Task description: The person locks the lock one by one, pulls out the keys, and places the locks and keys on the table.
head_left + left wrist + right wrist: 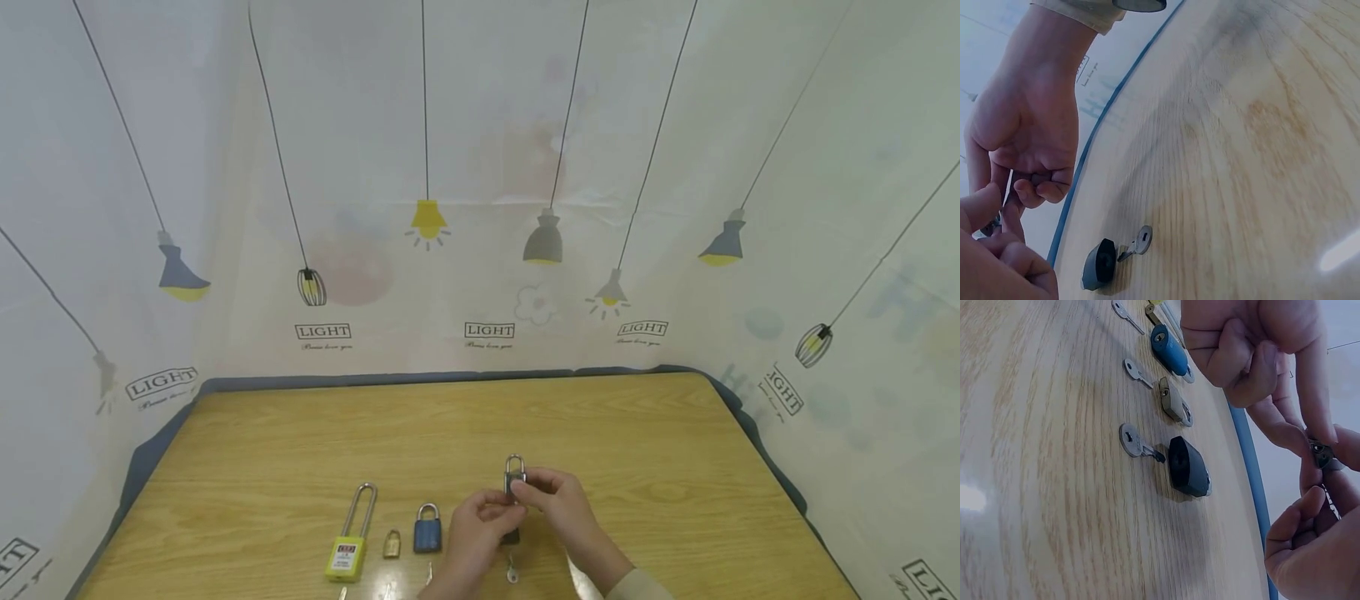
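Observation:
A small padlock (514,480) with a silver shackle stands upright above the table, pinched by my right hand (562,504). Its underside with a keyhole (1322,453) shows in the right wrist view. My left hand (476,529) is close below it, thumb and fingers pinching a thin silver key (1330,501), mostly hidden by the fingers. The hands meet at the lock's lower end. Under them on the table lies a black padlock (1188,465), with a silver key (1132,440) beside its keyhole end.
Left of the hands lie a blue padlock (427,531), a small brass padlock (392,544) and a yellow long-shackle padlock (346,557). Loose keys (430,572) lie along the near side. A printed curtain (480,275) surrounds the wooden table (600,433) on three sides.

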`<state>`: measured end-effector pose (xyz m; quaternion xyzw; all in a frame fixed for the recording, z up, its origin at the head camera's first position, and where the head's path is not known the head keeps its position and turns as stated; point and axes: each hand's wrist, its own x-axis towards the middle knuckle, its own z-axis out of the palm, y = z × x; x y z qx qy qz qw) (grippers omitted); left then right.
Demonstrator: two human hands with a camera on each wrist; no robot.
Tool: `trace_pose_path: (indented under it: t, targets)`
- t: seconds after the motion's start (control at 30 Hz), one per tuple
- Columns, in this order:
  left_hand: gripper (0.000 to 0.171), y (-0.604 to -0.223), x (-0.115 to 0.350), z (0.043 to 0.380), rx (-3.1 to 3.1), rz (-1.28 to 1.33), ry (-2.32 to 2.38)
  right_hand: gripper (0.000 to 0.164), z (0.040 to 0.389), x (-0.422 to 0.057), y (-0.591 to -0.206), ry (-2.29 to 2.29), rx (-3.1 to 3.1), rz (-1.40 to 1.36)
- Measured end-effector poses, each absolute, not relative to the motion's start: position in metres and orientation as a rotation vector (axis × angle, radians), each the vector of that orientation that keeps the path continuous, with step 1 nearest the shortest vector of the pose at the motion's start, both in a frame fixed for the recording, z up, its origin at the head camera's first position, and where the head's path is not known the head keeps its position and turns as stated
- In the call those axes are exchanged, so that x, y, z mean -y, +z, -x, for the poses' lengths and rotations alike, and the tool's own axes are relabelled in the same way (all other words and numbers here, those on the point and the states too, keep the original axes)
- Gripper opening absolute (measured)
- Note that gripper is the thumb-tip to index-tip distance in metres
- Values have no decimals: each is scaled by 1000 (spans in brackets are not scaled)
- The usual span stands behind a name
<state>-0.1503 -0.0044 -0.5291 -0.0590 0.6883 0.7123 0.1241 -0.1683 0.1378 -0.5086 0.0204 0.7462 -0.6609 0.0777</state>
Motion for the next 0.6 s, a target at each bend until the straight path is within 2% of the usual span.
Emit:
trace_pose_path:
  t: [0.33, 0.6]
  targets:
    - [24, -521, -3, 148, -2190, 248, 2057, 34, 171, -134, -514, -2029, -2236, -96]
    - [24, -514, 1, 146, -2077, 197, 2057, 33, 173, -137, -515, -1977, -2219, -118]
